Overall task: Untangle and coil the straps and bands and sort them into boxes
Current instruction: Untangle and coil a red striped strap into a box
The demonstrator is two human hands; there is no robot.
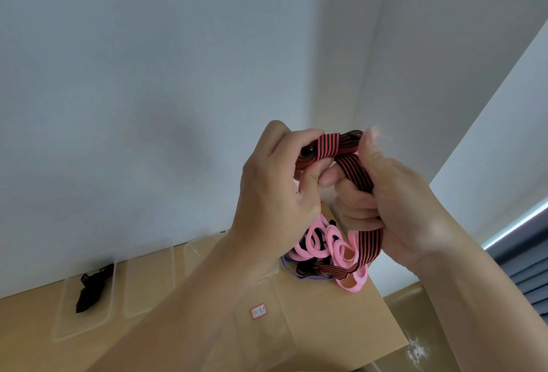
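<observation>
Both hands are raised above the table (326, 330), close together, with their fingertips nearly touching, and both are gripping the same red-and-black striped strap (341, 146). The left hand (275, 187) is curling its fingers round the strap's left end, where a dark round fitting is showing. The right hand (394, 202) is closing its fist round the strap further along, with the thumb standing up beside the strap's upper fold.

Between the hands the strap is running roughly left to right, its stripes following its length. At the right thumb it is folding back and slanting down to the right through the fist. Below the right hand it is coming out again and hanging almost straight down, then turning left across the table's far right part.

There it is passing through a tangle of pink bands (326, 241), with a purple band (285, 263) and a black clip (302, 268) mixed in. Whether the pink loops are resting on the table or dangling from the strap is not clear.

Clear boxes are standing in a row along the table's far edge. The left box (68, 321) is holding a bunched black strap (92, 288), lying lengthwise in it, and the next box (142, 285) is standing just beside it. A small red-edged label (259, 311) is sitting on the table, nearer than the tangle.
</observation>
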